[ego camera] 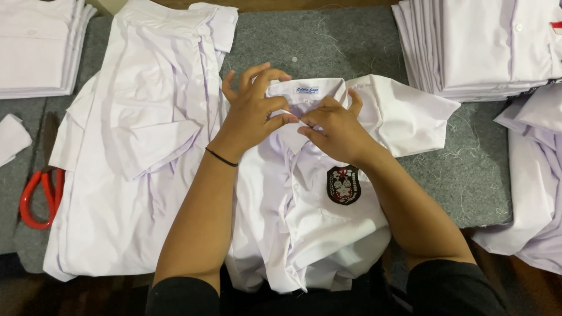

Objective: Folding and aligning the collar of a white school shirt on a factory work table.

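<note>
Both hands, left hand (pixel 253 111), right hand (pixel 333 130), pinching collar of one white shirt (pixel 310 216); two folded stacks (pixel 468 47).

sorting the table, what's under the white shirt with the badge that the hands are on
Grey felt mat shows around the white shirt; another shirt lies beside it. Directly beneath is covered. Both hands pinch its collar.
</note>
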